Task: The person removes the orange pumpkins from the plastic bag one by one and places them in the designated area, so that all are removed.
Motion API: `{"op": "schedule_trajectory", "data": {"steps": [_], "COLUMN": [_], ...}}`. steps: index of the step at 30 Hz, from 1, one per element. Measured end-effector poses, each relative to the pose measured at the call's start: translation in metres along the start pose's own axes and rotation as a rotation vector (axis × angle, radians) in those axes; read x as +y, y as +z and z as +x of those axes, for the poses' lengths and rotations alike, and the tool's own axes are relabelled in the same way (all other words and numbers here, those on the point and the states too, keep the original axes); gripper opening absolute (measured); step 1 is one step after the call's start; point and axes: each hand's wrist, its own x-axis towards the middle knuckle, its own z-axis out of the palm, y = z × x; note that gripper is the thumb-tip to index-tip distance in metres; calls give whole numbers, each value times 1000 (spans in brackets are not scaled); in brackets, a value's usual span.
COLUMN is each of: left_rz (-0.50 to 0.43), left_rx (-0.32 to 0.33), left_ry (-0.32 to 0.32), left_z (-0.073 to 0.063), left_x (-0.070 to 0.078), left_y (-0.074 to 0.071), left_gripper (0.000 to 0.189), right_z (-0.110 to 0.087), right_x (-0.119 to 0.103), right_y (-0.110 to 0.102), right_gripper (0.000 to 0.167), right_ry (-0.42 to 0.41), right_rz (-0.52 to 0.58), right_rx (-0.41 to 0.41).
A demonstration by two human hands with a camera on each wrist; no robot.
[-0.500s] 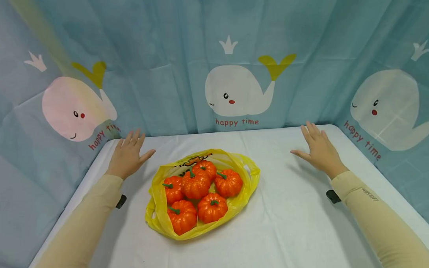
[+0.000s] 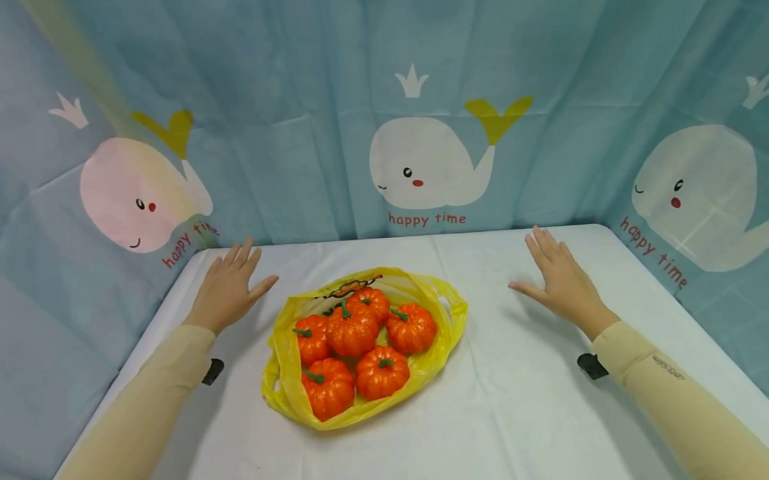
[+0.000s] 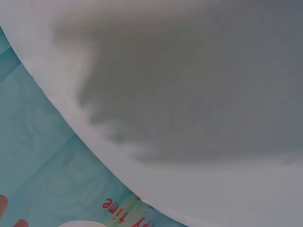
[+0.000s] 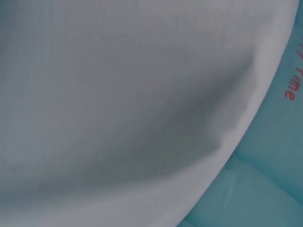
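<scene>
In the head view a yellow plastic bag (image 2: 436,369) lies on the white table with its mouth spread wide. Several orange pumpkins (image 2: 381,373) with green stems sit inside it, partly covered by the bag's folds. To the left of the bag, my left hand (image 2: 226,291) hovers over the table, fingers straight and thumb out, holding nothing. My right hand (image 2: 565,286) is held in the air on the bag's right side, likewise with straight fingers and nothing in it. Both wrist views show mainly the hands' shadows on the cloth; two fingertips (image 3: 19,222) appear at the left wrist view's lower left.
A white cloth covers the table (image 2: 493,434). Light blue curtains (image 2: 280,166) printed with white whales stand behind it and at both sides, close to its edges. Each sleeved wrist carries a small black device (image 2: 593,366) on its underside.
My right hand has shifted a little to the left, toward the bag. The left hand has dropped slightly in the view. The bag and pumpkins have stayed in place.
</scene>
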Motion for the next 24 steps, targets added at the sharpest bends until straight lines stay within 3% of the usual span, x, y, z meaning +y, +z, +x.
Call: {"op": "schedule_trajectory", "data": {"steps": [16,24], "left_rz": [-66,-124], "left_rx": [-39,11], "left_ry": [-15,-4], "left_z": [-14,-21], "left_x": [15,19], "left_y": [0,-5], "left_gripper": [82,82], "right_z": [-11,-12], "right_x": [-28,-41], "right_y": [4,7], "right_gripper": [100,96], "right_ry": [-106,-157], "right_rz": [15,72], "right_rx": [1,47]}}
